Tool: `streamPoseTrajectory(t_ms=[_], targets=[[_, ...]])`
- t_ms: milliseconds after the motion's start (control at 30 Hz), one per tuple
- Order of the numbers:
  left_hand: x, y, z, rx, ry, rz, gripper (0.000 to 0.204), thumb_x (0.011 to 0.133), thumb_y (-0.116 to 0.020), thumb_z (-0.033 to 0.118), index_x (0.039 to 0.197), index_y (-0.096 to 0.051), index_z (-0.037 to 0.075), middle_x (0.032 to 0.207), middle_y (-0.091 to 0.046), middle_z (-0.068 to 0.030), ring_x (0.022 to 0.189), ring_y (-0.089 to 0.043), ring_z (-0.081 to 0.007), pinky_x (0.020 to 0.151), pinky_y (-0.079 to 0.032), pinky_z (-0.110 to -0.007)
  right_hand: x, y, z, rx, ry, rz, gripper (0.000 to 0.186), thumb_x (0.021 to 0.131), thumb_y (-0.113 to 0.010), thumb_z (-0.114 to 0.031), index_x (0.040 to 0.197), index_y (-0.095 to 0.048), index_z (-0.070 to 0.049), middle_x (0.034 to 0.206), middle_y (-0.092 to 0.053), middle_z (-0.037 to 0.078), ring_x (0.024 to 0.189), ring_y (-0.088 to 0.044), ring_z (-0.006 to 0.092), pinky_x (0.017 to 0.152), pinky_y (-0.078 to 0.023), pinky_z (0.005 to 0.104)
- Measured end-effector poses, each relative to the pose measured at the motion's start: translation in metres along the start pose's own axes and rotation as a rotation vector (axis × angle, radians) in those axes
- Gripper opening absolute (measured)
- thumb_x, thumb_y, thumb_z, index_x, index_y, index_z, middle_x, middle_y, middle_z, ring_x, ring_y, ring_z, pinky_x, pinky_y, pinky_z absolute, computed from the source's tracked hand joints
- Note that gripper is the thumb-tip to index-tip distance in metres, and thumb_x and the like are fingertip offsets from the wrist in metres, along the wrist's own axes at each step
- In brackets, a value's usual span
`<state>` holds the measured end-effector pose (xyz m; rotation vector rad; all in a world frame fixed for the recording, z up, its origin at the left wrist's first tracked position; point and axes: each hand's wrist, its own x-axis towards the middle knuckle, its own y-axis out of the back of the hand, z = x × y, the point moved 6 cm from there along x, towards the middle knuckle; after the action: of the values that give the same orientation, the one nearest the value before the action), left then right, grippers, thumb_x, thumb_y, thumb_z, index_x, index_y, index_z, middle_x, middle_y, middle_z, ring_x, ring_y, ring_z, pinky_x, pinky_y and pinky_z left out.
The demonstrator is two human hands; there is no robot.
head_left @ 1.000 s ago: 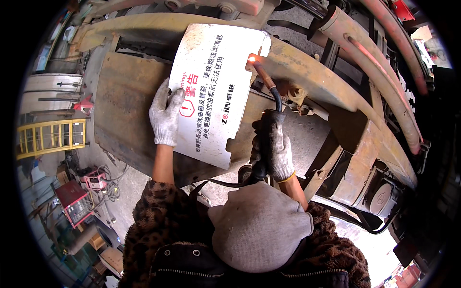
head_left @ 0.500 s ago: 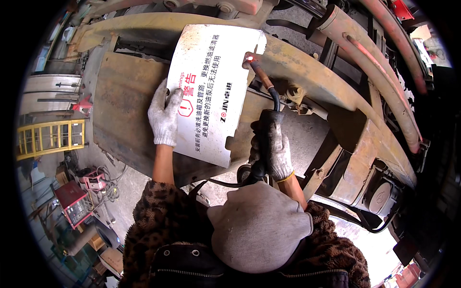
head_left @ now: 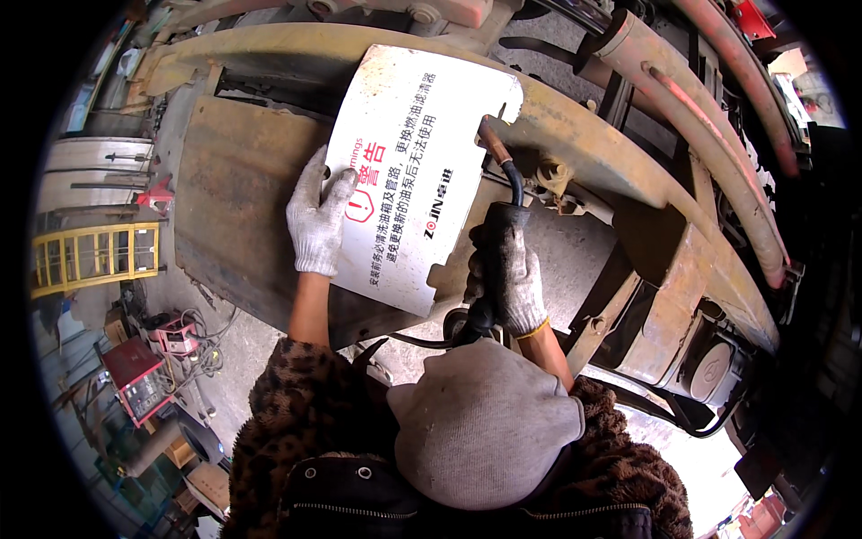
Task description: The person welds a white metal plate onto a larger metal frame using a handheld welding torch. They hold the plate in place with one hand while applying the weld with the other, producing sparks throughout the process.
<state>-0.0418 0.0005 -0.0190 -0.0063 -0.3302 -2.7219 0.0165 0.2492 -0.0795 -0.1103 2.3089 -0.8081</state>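
In a white knit glove, my left hand grips the left edge of a white printed cardboard sheet, thumb on its face and the other fingers partly hidden. The sheet stands over a rusty, curved metal piece and has a ragged notch at its upper right edge. My right hand, in a dirty white glove with a yellow cuff, is wrapped around the black handle of a welding torch. The torch's copper nozzle points up and left into that notch, and its tip is hidden by the sheet.
A long rusty curved beam runs behind the sheet, with reddish pipes at the upper right. The torch's black cable trails left near my chest. On the left stand a yellow metal frame and a red machine.
My left hand and the sheet have shifted to the right. The sheet now covers the torch tip, where a bright orange glowing spot showed before. My right hand has barely moved.
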Motion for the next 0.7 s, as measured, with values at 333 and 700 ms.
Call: streamPoseTrajectory(t_ms=[333, 700], targets=[[-0.006, -0.009, -0.003, 0.092, 0.129, -0.036, 0.052, 0.084, -0.065, 0.006, 0.128, -0.043, -0.01, 0.124, -0.053, -0.016, 0.108, -0.053, -0.0181, 0.094, -0.042, -0.029, 0.0, 0.002, -0.004, -0.086, 0.055, 0.026, 0.044, 0.095, -0.043, -0.046, 0.098, -0.051, -0.003, 0.063, -0.053, 0.006, 0.045, -0.051, 0.0154, 0.041, -0.043, 0.0284], [-0.005, -0.009, -0.001, 0.085, 0.102, -0.043, 0.053, 0.083, -0.065, 0.005, 0.128, -0.043, -0.011, 0.122, -0.054, -0.0156, 0.107, -0.054, -0.0177, 0.093, -0.043, -0.029, -0.001, 0.001, -0.003, -0.049, 0.044, 0.016, 0.044, 0.095, -0.044, -0.045, 0.1, -0.052, -0.002, 0.062, -0.053, 0.006, 0.045, -0.051, 0.0149, 0.041, -0.043, 0.0284]])
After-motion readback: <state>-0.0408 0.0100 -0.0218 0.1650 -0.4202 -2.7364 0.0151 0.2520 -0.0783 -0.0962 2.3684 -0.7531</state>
